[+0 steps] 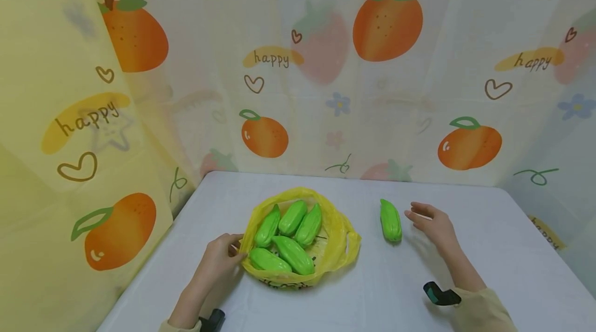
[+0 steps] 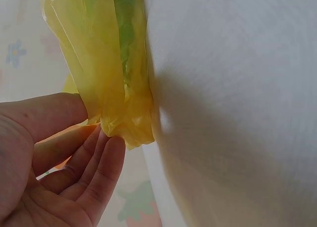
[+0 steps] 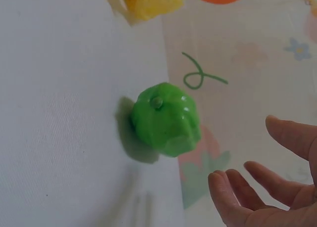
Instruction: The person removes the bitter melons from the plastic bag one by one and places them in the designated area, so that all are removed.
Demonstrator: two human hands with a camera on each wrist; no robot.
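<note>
A yellow plastic bag [image 1: 351, 239] stands on the table with its mouth spread open. Inside it lie several glossy green toy gourds [image 1: 293, 218], ridged and tapered to one end. My left hand [image 1: 221, 257] pinches the bag's left edge, thumb and fingers on the thin plastic [image 2: 126, 113] in the left wrist view. One more green toy gourd [image 1: 390, 221] lies alone to the right of the bag; in the right wrist view this gourd [image 3: 166, 120] appears end-on. Just right of it, apart from it, my right hand [image 1: 433, 223] hovers with fingers spread and nothing in them.
The white table [image 1: 372, 290] reaches back to a hanging fabric backdrop [image 1: 307, 125] printed with oranges and the word "happy". Another fabric panel [image 1: 37, 208] closes off the left side. Dark wrist straps [image 1: 440, 295] show on both forearms.
</note>
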